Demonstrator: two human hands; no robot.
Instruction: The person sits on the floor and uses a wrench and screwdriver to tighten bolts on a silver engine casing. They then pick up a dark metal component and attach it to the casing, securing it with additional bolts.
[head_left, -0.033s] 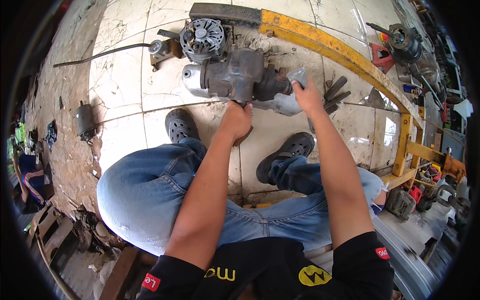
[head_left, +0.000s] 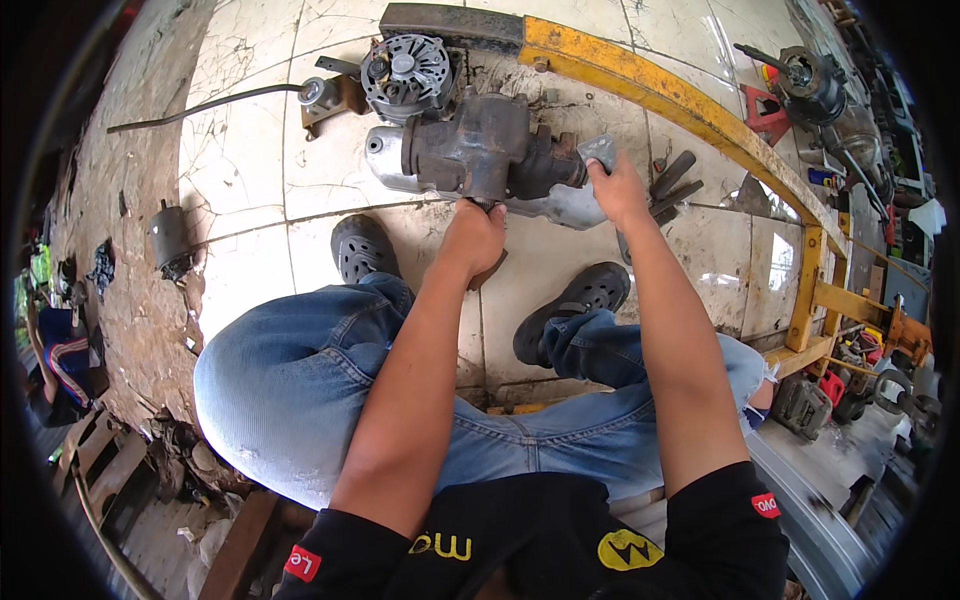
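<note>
A dark, rusty cast-metal housing (head_left: pixel 490 135) lies on a silver metal casting (head_left: pixel 562 207) on the tiled floor in front of me. My left hand (head_left: pixel 474 238) is closed around the near stub of the housing, where a toothed ring shows at the fingers. A brown edge (head_left: pixel 487 272) sticks out below that hand; what it belongs to is hidden. In my right hand (head_left: pixel 620 190), a thin grey flat piece (head_left: pixel 597 150) is pinched against the right end of the housing. Whether it is a scraper or folded abrasive sheet I cannot make out.
An alternator (head_left: pixel 405 75) touches the housing's far-left side, near a bracket with a long rod (head_left: pixel 215 107). A yellow metal frame (head_left: pixel 650 85) curves behind and right. Dark bars (head_left: pixel 672 180) lie beside my right hand. A canister (head_left: pixel 168 238) stands left; a person (head_left: pixel 65 355) is far left.
My right hand and the grey flat piece have shifted very slightly to the right at the housing's end. My left hand keeps its hold on the stub.
</note>
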